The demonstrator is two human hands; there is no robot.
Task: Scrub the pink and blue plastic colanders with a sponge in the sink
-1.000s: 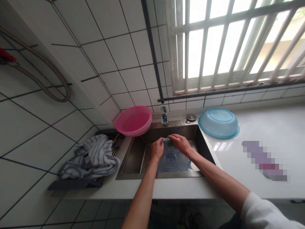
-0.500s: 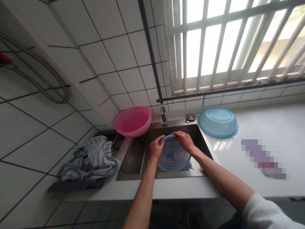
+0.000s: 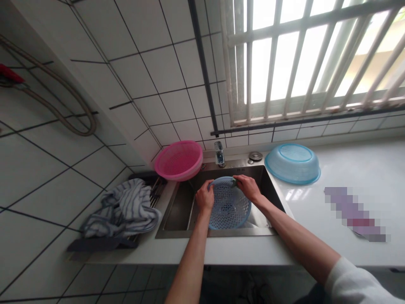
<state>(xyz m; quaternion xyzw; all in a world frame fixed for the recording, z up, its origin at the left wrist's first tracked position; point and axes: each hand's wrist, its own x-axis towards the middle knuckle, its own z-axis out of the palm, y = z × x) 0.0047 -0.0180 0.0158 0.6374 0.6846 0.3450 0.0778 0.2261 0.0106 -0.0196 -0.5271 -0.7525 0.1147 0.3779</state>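
A blue plastic colander (image 3: 226,211) with a holed wall is tilted in the steel sink (image 3: 177,213), its open side facing me. My left hand (image 3: 205,196) is closed on its rim at the left. At the top right of the rim, my right hand (image 3: 248,188) pinches a small dark green pad (image 3: 234,182) against the edge. Most of the pad is hidden by the fingers, so its exact kind is hard to make out. Behind the colander stands the metal faucet (image 3: 219,154).
A pink colander (image 3: 179,160) sits at the sink's back left corner. On the right counter lies an upturned light-blue basin (image 3: 292,164), with a blurred-out item (image 3: 354,213) nearer me. A striped cloth (image 3: 123,209) lies on a dark rack (image 3: 101,244) at left.
The colander has turned slightly and shifted a little left between my hands. My right hand and the green pad have moved slightly right along the rim, apart from my left hand.
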